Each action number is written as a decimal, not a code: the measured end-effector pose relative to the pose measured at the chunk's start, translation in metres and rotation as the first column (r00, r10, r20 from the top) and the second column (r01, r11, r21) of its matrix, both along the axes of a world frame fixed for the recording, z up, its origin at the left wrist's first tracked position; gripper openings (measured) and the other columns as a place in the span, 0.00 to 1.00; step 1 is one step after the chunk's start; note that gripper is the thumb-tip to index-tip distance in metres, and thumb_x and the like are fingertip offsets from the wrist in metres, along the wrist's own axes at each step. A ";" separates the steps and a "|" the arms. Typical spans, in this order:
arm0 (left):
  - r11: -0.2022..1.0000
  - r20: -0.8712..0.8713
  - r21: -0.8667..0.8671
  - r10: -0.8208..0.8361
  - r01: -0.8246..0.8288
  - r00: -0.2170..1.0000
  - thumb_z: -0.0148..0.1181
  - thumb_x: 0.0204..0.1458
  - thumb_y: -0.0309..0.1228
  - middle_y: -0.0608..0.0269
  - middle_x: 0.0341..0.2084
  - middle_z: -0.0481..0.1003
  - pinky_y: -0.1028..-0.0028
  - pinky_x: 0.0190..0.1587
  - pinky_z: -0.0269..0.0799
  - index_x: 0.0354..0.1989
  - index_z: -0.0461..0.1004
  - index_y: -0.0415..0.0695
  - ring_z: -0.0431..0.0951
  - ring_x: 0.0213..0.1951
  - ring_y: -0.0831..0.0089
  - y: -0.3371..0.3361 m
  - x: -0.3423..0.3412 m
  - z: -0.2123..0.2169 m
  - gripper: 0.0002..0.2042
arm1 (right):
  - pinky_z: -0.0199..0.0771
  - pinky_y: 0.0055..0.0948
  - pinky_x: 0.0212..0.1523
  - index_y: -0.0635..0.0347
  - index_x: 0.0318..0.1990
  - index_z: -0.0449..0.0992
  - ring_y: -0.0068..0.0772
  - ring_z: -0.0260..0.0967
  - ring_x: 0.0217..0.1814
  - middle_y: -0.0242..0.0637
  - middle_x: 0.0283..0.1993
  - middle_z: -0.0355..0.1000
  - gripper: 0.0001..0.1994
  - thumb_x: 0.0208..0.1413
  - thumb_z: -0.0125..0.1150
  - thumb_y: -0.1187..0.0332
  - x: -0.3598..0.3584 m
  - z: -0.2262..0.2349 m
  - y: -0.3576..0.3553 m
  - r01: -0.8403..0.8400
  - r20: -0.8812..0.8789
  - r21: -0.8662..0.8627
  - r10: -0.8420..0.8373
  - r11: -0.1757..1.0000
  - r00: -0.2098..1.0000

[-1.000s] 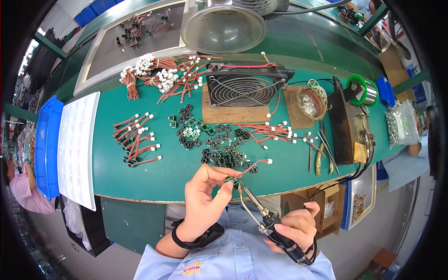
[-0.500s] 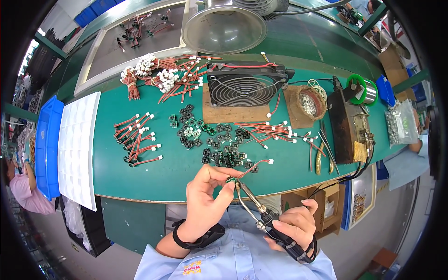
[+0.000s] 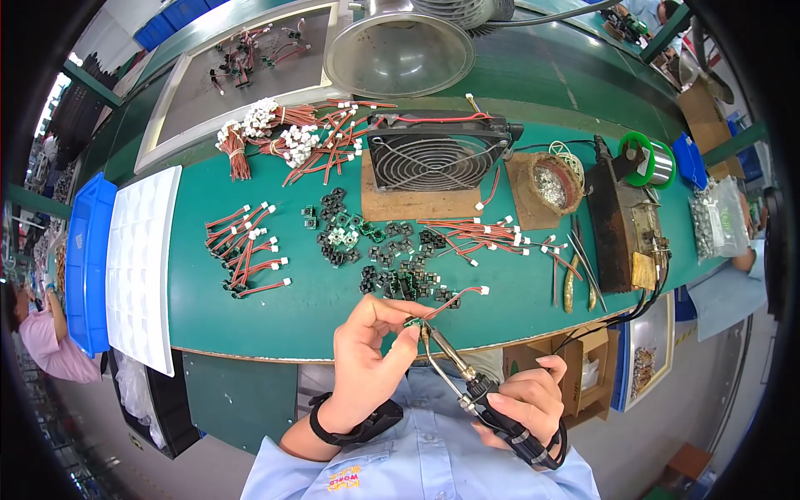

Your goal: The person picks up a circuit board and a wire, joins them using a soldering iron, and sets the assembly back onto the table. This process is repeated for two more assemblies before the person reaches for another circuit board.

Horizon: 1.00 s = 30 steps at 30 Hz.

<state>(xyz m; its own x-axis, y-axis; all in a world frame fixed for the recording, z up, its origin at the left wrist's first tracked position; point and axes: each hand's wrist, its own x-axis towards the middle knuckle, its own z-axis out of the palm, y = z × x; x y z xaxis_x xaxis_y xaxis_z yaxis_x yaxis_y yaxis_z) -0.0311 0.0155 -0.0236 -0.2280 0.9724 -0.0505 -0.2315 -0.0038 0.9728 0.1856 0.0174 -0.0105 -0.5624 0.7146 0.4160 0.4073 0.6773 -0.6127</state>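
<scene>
Your left hand (image 3: 371,354) is pinching a small green circuit board (image 3: 414,321) with a red wire. Your right hand (image 3: 527,408) is gripping a soldering iron (image 3: 467,375), whose tip is touching that board just above the bench (image 3: 275,312) edge.

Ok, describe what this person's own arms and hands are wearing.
Both hands are bare. The left hand has a black wrist strap around the wrist. Light blue shirt sleeves cover the arms, with a small pink and yellow embroidered mark on the shirt front. The right hand wears nothing.

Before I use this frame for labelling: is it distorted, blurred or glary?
Head view: fisheye bends the green table edges and blackens the corners; glare on the metal funnel; left hand and soldering iron look sharp.
</scene>
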 end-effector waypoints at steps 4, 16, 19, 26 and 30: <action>1.000 -0.004 0.002 -0.005 0.005 1.000 0.50 0.48 0.17 0.47 0.36 0.74 0.71 0.45 0.69 0.31 0.61 0.40 0.75 0.41 0.68 -0.001 0.001 0.001 0.06 | 0.53 0.40 0.49 0.51 0.38 0.75 0.28 0.66 0.28 0.26 0.25 0.70 0.21 0.31 0.72 0.62 0.001 -0.002 0.000 -0.012 -0.016 0.010 0.012 1.000 1.000; 1.000 0.005 0.003 0.009 -0.009 1.000 0.50 0.48 0.16 0.47 0.37 0.74 0.70 0.45 0.69 0.31 0.61 0.40 0.75 0.41 0.67 -0.002 0.003 0.003 0.06 | 0.53 0.41 0.49 0.51 0.38 0.74 0.28 0.66 0.28 0.27 0.25 0.70 0.21 0.33 0.72 0.60 0.005 -0.002 -0.002 -0.017 -0.019 -0.014 0.017 1.000 1.000; 1.000 0.005 0.009 0.020 -0.020 1.000 0.50 0.48 0.16 0.47 0.37 0.74 0.70 0.46 0.69 0.31 0.61 0.40 0.75 0.42 0.67 -0.003 0.003 0.002 0.06 | 0.53 0.41 0.49 0.51 0.38 0.74 0.28 0.66 0.28 0.27 0.24 0.70 0.21 0.33 0.72 0.59 0.006 -0.003 -0.003 -0.023 -0.018 -0.016 0.023 1.000 1.000; 0.999 -0.011 0.048 0.014 -0.013 1.000 0.50 0.48 0.16 0.47 0.37 0.73 0.69 0.47 0.68 0.31 0.61 0.40 0.74 0.42 0.66 -0.004 0.003 0.001 0.07 | 0.53 0.41 0.49 0.51 0.38 0.74 0.28 0.66 0.28 0.27 0.24 0.70 0.21 0.34 0.72 0.58 0.007 -0.003 -0.004 -0.024 -0.026 -0.011 0.024 1.000 0.999; 0.999 -0.014 0.048 0.022 -0.021 1.000 0.50 0.48 0.15 0.48 0.37 0.74 0.69 0.48 0.67 0.31 0.61 0.40 0.74 0.43 0.66 -0.005 0.003 0.002 0.07 | 0.53 0.40 0.49 0.52 0.37 0.75 0.29 0.67 0.27 0.27 0.23 0.70 0.21 0.34 0.72 0.57 0.007 -0.002 -0.004 -0.030 -0.034 -0.010 0.029 1.000 0.999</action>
<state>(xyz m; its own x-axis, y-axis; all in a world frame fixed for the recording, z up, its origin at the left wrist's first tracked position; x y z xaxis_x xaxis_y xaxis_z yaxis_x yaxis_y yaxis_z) -0.0283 0.0103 -0.0211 -0.2491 0.9685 -0.0010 -0.2168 -0.0548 0.9747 0.1930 0.0135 -0.0120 -0.5691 0.7022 0.4278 0.3664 0.6824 -0.6325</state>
